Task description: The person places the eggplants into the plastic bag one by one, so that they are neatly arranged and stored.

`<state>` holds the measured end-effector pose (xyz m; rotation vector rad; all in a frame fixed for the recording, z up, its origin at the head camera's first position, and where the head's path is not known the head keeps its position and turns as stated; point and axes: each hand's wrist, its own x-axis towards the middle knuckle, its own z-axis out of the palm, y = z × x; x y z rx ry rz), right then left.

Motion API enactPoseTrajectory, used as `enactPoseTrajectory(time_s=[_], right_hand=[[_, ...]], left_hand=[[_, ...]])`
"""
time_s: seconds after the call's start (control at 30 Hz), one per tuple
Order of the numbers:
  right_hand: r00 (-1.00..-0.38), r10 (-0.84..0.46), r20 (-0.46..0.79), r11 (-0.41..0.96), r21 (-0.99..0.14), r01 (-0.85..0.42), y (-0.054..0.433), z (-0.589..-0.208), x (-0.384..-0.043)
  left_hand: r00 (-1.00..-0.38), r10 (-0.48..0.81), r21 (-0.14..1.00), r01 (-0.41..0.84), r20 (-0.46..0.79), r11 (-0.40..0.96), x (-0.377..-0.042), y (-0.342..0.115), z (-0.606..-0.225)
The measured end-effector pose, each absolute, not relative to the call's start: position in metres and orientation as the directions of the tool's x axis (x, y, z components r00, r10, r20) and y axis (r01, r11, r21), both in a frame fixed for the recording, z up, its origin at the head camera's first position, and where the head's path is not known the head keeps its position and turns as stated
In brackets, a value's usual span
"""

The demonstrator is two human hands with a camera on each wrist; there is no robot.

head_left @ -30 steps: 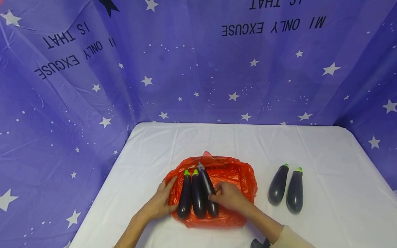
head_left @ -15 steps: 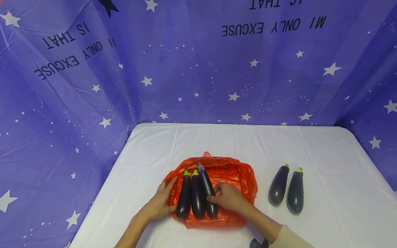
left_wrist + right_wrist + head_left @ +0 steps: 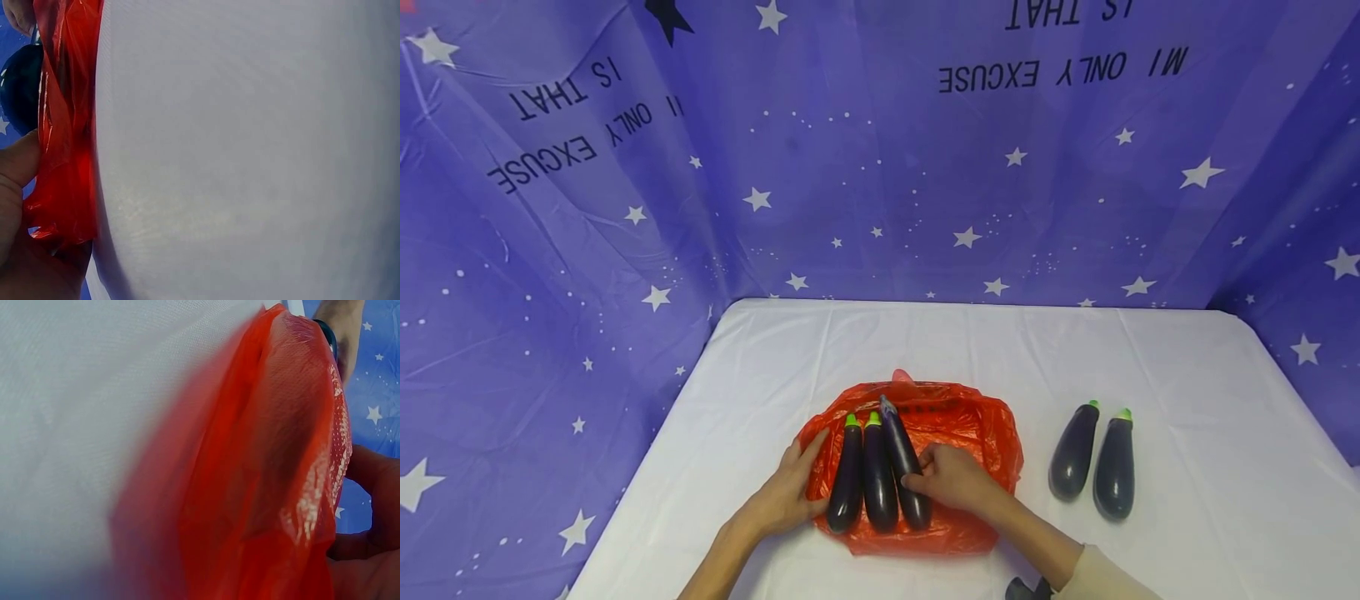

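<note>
Three dark eggplants lie side by side in a spread red plastic bag (image 3: 955, 429) in the head view. Two of them, the left eggplant (image 3: 847, 483) and the middle eggplant (image 3: 878, 483), have bright green caps; the right eggplant (image 3: 904, 458) has a dark cap and leans left at its top. My right hand (image 3: 951, 477) holds that dark-capped eggplant by its lower part, thumb on top. At the bag's left side, my left hand (image 3: 786, 492) grips the plastic, with the thumb (image 3: 22, 159) against the red film in the left wrist view.
Two more green-capped eggplants, one tilted (image 3: 1073, 452) and one nearly straight (image 3: 1114, 467), lie on the white tablecloth (image 3: 1210, 400) to the right. A dark object (image 3: 1026, 588) shows partly beside the right sleeve. Purple starry cloth (image 3: 865, 167) hangs behind the table.
The eggplants in the bag shift slightly left, then back right. Both hands stay in nearly the same place, and the whole head view moves a little.
</note>
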<state>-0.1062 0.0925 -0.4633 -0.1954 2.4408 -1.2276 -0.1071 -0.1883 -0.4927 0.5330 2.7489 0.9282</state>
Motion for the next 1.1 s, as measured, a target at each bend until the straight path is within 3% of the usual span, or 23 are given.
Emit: enactPoseTrajectory(time_s=[1.1], right_hand=[[-0.930, -0.250, -0.269, 0.669, -0.742, 0.035, 0.1005, -0.4559, -0.1080]], left_hand=[[-0.915, 0.400, 0.617, 0.287, -0.050, 0.733, -0.1069, -0.1885, -0.4923]])
